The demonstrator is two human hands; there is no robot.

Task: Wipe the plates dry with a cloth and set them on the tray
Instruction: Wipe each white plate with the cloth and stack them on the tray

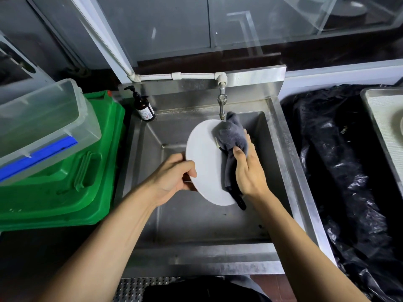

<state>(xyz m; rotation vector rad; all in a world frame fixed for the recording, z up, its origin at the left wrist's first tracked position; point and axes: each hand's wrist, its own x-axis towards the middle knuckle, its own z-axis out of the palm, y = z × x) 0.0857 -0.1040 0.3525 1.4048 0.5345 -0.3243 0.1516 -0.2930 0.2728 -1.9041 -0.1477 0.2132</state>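
Note:
A white round plate [207, 162] is held tilted over the steel sink [281, 149]. My left hand [174, 177] grips its left rim, thumb on the face. My right hand [248, 171] holds a grey cloth [231, 136] and presses it against the plate's upper right part; the cloth's tail hangs down past the lower rim. At the far right edge a grey tray [379, 118] shows in part, with the pale rim of another plate [399, 125] on it.
A tap [222, 103] hangs just above the cloth. A brown pump bottle [142, 105] stands at the sink's back left corner. Green crates [65, 182] and a clear plastic box [39, 125] stand on the left. Black plastic sheeting [344, 171] lies to the right.

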